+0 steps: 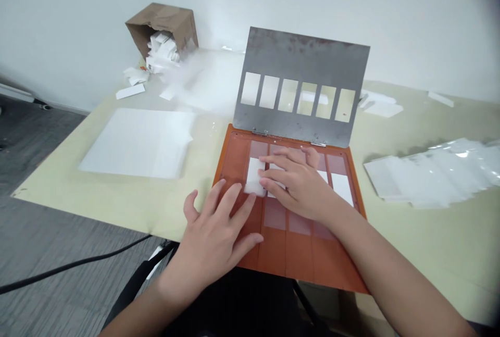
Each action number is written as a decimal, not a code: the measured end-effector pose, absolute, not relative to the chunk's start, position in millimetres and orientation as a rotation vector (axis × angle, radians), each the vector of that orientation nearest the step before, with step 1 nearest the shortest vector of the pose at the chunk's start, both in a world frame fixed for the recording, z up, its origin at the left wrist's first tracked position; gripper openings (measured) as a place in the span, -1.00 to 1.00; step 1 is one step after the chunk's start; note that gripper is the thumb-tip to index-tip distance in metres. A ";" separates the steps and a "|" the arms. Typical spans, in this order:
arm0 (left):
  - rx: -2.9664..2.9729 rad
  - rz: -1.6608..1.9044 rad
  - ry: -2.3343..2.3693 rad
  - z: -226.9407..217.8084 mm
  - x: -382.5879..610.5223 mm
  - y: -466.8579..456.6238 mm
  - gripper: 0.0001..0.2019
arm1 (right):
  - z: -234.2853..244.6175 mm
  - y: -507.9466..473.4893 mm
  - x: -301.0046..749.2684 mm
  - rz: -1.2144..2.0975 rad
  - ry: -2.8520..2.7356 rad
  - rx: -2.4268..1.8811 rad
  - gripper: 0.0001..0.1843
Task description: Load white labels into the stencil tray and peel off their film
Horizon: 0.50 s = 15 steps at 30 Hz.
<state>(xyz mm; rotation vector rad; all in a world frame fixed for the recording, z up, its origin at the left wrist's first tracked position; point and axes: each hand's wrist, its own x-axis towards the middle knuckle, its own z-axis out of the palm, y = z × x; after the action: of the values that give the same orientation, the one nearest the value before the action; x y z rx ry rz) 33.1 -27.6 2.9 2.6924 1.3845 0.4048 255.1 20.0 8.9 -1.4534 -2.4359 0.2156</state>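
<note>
An orange-brown tray (242, 160) with a hinged grey metal lid (304, 55) lies on the table, its lid standing up. White rectangular pieces sit in a row in the tray; the leftmost white piece (254, 175) and the rightmost white piece (342, 188) show best. My right hand (299, 183) lies palm down over the row, fingers stretched, their tips at the leftmost piece. It hides much of the middle pieces. With fingers spread, my left hand (216, 230) rests at the tray's left side, index fingertip by the leftmost piece's lower edge.
A tipped cardboard box (183, 24) spills white strips at the back left. A white sheet stack (136, 141) lies left of the tray. Clear plastic sleeves (441, 173) fan out at right, with loose white pieces (380, 105) behind. A black cable (78, 264) hangs at lower left.
</note>
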 end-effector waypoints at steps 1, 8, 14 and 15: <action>2.696 0.382 1.393 3.4 35.3 -25.8 -0.47 | 9.9 19.8 255.3 0.231 -2.438 -1.454 -0.59; 2.706 0.273 1.438 2.9 43.3 -19.7 -0.44 | 9.6 18.7 256.0 0.246 -2.425 -1.440 -0.69; 2.709 0.242 1.471 2.4 46.5 -19.7 -0.42 | 5.6 21.2 254.3 0.238 -2.417 -1.460 -0.79; 2.709 0.240 1.475 2.4 46.9 -19.6 -0.41 | 5.3 21.7 254.0 0.237 -2.417 -1.462 -0.81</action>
<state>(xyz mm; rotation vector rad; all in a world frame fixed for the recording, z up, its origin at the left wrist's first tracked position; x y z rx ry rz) 46.9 -19.6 2.4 2.7087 1.4747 0.2402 254.0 21.7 5.3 -1.4615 -2.4168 0.2366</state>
